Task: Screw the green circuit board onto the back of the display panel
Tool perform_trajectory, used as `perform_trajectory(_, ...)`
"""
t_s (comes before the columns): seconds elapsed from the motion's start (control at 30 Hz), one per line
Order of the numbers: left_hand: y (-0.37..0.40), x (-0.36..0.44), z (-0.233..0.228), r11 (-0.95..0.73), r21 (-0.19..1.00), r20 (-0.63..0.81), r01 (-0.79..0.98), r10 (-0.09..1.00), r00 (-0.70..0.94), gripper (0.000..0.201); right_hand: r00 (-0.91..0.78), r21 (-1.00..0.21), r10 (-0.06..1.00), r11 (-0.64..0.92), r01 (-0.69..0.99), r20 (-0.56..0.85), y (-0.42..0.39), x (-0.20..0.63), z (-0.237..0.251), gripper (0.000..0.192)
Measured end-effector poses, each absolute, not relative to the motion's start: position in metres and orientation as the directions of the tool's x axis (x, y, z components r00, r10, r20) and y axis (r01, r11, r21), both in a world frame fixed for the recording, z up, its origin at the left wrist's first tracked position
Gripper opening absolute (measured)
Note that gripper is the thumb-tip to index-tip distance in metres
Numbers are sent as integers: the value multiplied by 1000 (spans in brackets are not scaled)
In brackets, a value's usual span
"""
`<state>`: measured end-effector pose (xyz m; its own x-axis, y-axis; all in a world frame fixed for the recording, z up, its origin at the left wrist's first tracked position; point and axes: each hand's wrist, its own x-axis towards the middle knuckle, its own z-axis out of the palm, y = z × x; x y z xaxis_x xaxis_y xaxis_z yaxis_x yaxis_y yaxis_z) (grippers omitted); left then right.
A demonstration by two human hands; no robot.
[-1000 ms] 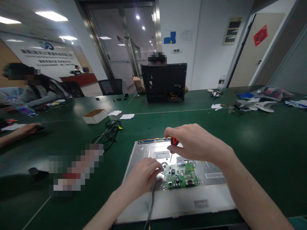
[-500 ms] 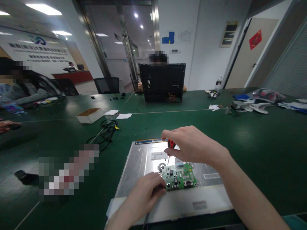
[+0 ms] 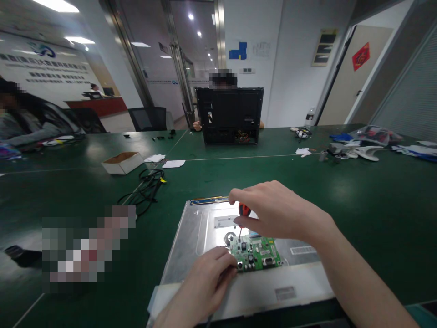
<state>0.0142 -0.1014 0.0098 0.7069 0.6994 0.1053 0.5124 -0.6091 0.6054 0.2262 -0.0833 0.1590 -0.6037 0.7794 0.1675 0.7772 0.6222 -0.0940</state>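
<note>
A silver metal monitor back panel lies flat on the green table in front of me. A small green circuit board sits on it. My right hand grips a red-handled screwdriver, held upright with its tip at the board's far left corner. My left hand rests on the panel with its fingers curled at the board's left edge. A dark cable runs out under this hand; whether the fingers pinch anything is hidden.
Black cables and an open cardboard box lie to the far left. Across the table a person sits behind an upright black monitor shell. Another person sits at far left. White parts and bags lie at right.
My left hand has slid back toward me, from the panel's round boss to the board's left edge. The screwdriver tip has come down onto the board's corner. The view has shifted slightly right.
</note>
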Motion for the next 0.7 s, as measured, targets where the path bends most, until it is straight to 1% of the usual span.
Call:
perform_trajectory(0.13,-100,13,5,-641,592,138,489,678,722,18,-629,-120,763,645,755,149,-88,223,159,20)
perform_trajectory(0.3,-100,12,3,-652,613,177,446,664,727,21,-650,-125,753,658,742,107,-96,217,164,11)
perform_trajectory(0.47,-101,10,0,-645,617,174,450,670,722,19,-678,-163,732,679,716,66,-103,215,166,12)
perform_trajectory(0.7,-104,13,-2,-628,589,142,508,700,700,20,-705,-166,707,703,692,54,-103,210,164,9)
